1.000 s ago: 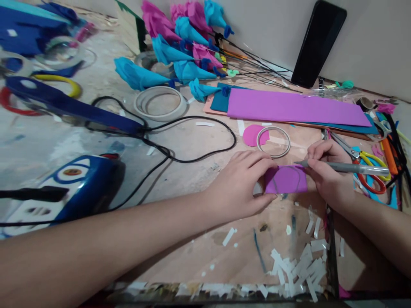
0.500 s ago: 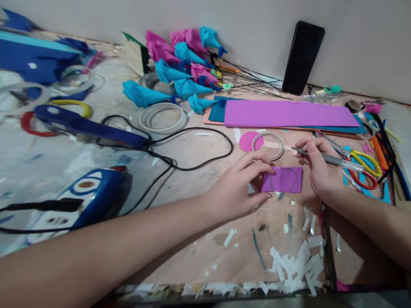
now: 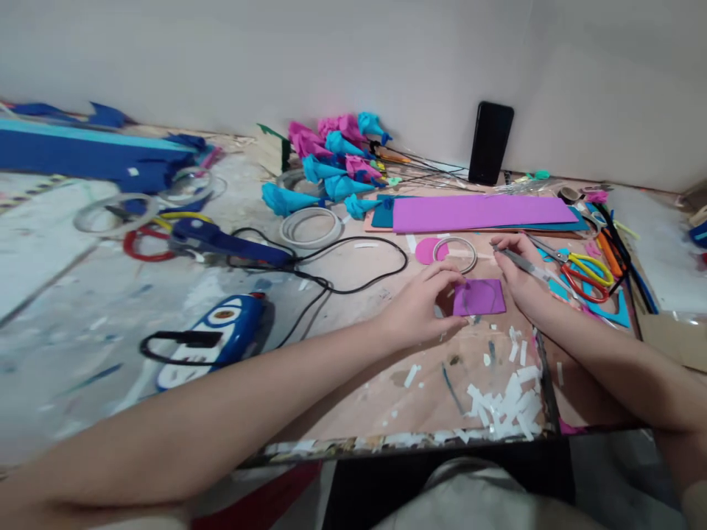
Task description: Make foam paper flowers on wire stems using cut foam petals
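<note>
A small purple foam rectangle (image 3: 479, 297) with a drawn curve lies flat on the table. My left hand (image 3: 424, 307) pinches its left edge, fingers closed on it. My right hand (image 3: 519, 278) rests just right of the piece, fingers closed round a grey pen (image 3: 530, 266) whose tip points left above the piece. A pink foam circle (image 3: 426, 251) and a ring of tape (image 3: 456, 252) lie just beyond the rectangle.
Long purple foam sheet (image 3: 480, 213) lies behind, scissors (image 3: 582, 274) at right, black phone (image 3: 490, 142) leaning on the wall. Paper flowers (image 3: 325, 165), a blue glue gun (image 3: 226, 245) with black cable (image 3: 353, 276), a power strip (image 3: 213, 338) at left. White scraps (image 3: 508, 412) near the front edge.
The view has pulled back and tilted up. My right hand lifted the pen off the purple piece and moved slightly away; my left hand stays on the piece.
</note>
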The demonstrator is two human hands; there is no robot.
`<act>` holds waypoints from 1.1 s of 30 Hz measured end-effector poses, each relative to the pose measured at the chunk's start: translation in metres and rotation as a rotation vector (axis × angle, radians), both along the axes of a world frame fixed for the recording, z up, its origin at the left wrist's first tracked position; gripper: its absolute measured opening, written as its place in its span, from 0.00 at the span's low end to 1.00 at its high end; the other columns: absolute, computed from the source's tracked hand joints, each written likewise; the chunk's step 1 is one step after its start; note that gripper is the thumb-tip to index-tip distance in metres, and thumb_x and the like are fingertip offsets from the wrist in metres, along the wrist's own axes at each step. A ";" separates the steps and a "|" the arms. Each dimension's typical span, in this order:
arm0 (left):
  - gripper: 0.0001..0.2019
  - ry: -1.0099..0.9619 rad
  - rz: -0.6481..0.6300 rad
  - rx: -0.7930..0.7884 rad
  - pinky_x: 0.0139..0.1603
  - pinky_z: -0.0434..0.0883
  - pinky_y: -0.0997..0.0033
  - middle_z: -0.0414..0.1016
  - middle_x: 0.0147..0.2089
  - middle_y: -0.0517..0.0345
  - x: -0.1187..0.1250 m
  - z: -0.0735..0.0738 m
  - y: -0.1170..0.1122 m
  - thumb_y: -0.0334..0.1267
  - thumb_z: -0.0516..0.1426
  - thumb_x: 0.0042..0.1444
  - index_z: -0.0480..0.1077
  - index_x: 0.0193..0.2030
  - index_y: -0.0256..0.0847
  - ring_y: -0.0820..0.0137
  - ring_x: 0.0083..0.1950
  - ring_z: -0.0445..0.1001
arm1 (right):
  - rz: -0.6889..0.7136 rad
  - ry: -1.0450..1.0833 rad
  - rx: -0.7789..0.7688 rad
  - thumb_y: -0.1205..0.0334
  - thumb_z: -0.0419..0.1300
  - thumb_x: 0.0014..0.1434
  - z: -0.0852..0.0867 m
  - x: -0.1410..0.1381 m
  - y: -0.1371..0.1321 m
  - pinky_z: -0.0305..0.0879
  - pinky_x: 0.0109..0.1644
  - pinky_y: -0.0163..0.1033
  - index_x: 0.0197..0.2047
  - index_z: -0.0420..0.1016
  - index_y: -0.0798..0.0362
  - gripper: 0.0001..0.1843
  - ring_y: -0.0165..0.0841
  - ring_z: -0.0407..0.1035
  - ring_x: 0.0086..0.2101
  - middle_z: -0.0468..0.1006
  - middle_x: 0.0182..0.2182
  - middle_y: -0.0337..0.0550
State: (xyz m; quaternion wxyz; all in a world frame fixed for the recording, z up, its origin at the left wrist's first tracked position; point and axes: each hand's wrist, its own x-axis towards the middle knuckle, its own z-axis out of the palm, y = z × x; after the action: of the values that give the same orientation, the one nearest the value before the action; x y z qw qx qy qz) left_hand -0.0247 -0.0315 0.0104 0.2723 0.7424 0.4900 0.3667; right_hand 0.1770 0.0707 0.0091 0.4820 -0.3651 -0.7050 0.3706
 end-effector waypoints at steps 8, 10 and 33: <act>0.22 0.146 0.063 0.210 0.65 0.67 0.55 0.73 0.58 0.40 0.011 0.005 0.002 0.48 0.60 0.60 0.70 0.55 0.34 0.56 0.62 0.71 | 0.091 -0.400 0.457 0.65 0.50 0.66 -0.009 0.001 -0.002 0.64 0.53 0.45 0.44 0.71 0.53 0.10 0.40 0.69 0.46 0.76 0.44 0.49; 0.19 0.184 0.046 0.158 0.58 0.70 0.59 0.77 0.53 0.45 0.019 0.010 -0.001 0.46 0.56 0.63 0.70 0.55 0.36 0.60 0.53 0.75 | 0.139 -0.550 0.439 0.68 0.51 0.62 -0.010 0.000 -0.005 0.63 0.52 0.44 0.46 0.72 0.55 0.12 0.41 0.68 0.46 0.76 0.45 0.52; 0.23 0.641 0.288 -0.047 0.45 0.69 0.62 0.82 0.47 0.45 0.066 0.023 -0.006 0.47 0.42 0.73 0.75 0.50 0.39 0.56 0.46 0.80 | -0.190 -1.029 0.559 0.53 0.52 0.70 0.006 0.013 -0.016 0.47 0.35 0.42 0.44 0.80 0.57 0.19 0.39 0.66 0.35 0.79 0.44 0.55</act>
State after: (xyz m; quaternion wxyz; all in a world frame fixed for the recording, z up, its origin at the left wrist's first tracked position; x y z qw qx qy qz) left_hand 0.0410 -0.0370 0.0337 0.0670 0.7365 0.6587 0.1386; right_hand 0.1905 0.0550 0.0154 0.1872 -0.4185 -0.8832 -0.0985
